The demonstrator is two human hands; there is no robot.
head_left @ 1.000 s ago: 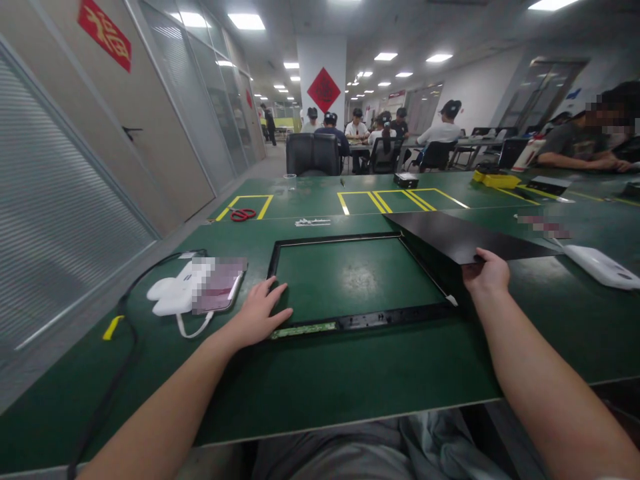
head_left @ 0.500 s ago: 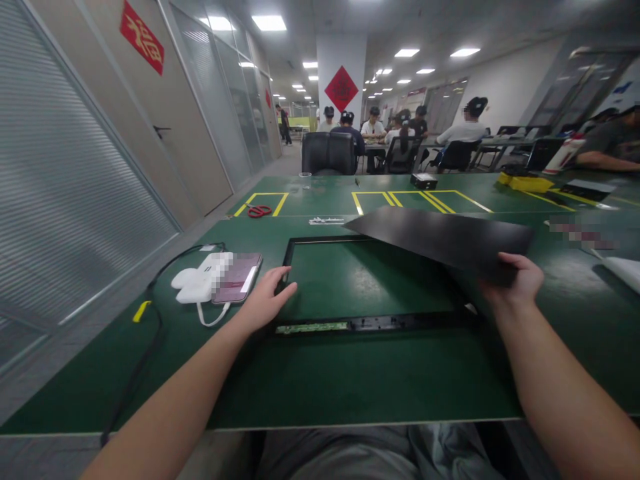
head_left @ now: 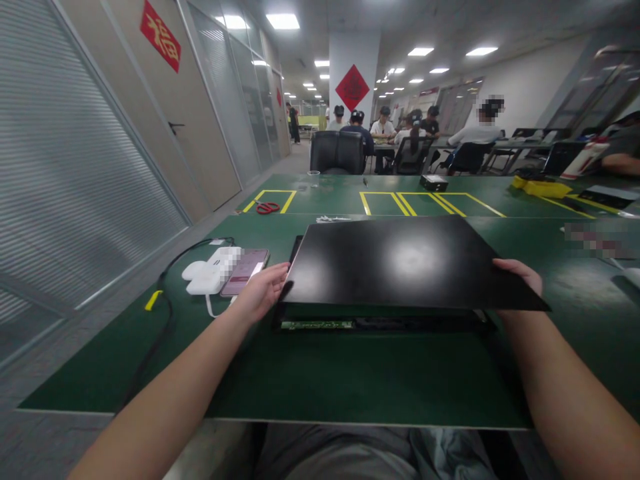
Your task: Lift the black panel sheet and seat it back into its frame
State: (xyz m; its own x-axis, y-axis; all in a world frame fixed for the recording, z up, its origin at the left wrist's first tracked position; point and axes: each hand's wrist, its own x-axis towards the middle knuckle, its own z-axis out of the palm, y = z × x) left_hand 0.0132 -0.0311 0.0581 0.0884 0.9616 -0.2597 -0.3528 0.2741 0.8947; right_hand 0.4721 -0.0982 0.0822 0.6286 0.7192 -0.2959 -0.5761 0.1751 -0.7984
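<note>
The person's lap [head_left: 340, 453], in grey, is nearest, just below the front edge of a green table [head_left: 370, 380]. On the table lies a thin black frame [head_left: 425, 325], with a green circuit strip [head_left: 316, 325] along the left part of its near side. A glossy black panel [head_left: 390, 267] is above the frame, covering most of it from view, its near right corner reaching beyond the frame.

The right hand [head_left: 523, 277] pinches the panel's right edge, some of it on top and the rest hidden underneath. The left hand [head_left: 267, 290] is at the opposite edge with fingers half curled; whether they grip it, I cannot tell.

Left of that hand are a phone [head_left: 246, 275] and a white charger [head_left: 213, 273], then a black cable [head_left: 165, 287]. Beyond the panel lie small white pieces [head_left: 333, 219], red-handled scissors [head_left: 267, 207], yellow tape lines [head_left: 380, 194], a clear cup [head_left: 313, 178] and a black box [head_left: 434, 183]. Farther back, people [head_left: 383, 127] sit around another table.
</note>
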